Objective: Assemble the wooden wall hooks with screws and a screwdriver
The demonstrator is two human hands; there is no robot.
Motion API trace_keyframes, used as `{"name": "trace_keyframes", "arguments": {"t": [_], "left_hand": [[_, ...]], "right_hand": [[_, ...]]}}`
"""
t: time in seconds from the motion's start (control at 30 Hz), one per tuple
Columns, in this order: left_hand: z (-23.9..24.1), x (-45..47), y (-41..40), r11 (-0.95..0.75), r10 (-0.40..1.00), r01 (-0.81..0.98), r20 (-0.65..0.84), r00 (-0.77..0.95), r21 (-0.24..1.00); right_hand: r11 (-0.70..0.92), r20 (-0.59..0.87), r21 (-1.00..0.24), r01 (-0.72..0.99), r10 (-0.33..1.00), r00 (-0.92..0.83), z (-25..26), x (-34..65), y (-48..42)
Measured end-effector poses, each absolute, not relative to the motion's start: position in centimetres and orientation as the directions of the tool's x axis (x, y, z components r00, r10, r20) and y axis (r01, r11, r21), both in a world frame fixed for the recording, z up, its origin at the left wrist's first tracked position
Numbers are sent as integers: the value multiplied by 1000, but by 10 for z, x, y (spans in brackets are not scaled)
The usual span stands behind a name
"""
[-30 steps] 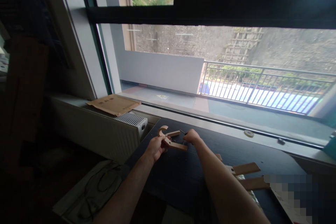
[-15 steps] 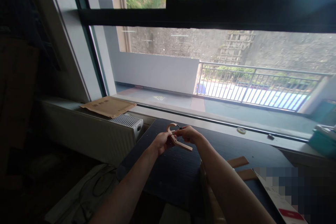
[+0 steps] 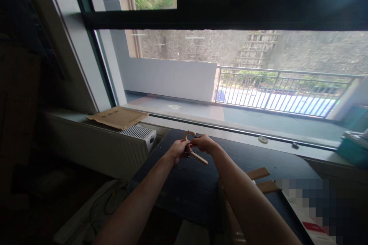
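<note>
1. Your left hand [image 3: 178, 150], reaching from the lower left, grips the wooden piece [image 3: 199, 157] below frame centre.
2. Your right hand [image 3: 204, 143], from the lower right, bends its fingers at the curved end; whether they grasp it, I cannot tell.
3. Left of centre, an envelope [image 3: 123, 119] bears dark characters too small to read.

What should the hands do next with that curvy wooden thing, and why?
Probably the left hand should hold the hooked wooden piece steady, because the right hand's fingertips are right up by its curved end and could nudge it.
</note>
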State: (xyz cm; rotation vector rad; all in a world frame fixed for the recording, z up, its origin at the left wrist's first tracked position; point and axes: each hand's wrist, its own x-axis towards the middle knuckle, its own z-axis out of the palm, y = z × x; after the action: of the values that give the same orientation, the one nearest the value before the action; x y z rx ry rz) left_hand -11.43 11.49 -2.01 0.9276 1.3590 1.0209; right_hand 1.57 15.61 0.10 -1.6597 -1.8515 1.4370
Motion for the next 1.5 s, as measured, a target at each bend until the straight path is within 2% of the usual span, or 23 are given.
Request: {"name": "trace_keyframes", "arguments": {"t": [0.2,0.37,0.53,0.8,1.0,1.17,1.3,1.37,1.43,1.5], "left_hand": [[-33,-141,134,329,933,194,-286,-219,924],[-46,-147,145,293,948,423,-202,-247,857],[-36,-158,164,242,967,601,-137,-216,761],[-24,-184,189,295,954,772,-127,-272,563],[-31,-168,187,238,968,810,-62,-243,536],[-15,-138,145,57,961,793,181,-208,606],[-15,-87,70,-218,942,713,335,-24,666],[-20,-60,35,-361,916,591,394,77,721],[-27,-38,12,-414,907,490,396,146,767],[-33,-24,1,-406,914,477,359,190,780]], "right_hand": [[-182,-381,-754,631,904,-195,19,58,163],[-131,-306,-739,661,939,-156,42,113,156],[-52,-239,-732,679,954,-184,52,143,137],[13,-235,-727,687,935,-266,42,158,127],[71,-208,-708,702,930,-304,40,160,127],[170,-146,-680,713,922,-359,50,180,97],[294,-112,-609,737,888,-446,54,195,59],[321,-109,-563,761,884,-454,54,198,43],[350,-101,-533,771,878,-468,53,197,32],[379,-90,-505,776,870,-484,51,194,25]]}}
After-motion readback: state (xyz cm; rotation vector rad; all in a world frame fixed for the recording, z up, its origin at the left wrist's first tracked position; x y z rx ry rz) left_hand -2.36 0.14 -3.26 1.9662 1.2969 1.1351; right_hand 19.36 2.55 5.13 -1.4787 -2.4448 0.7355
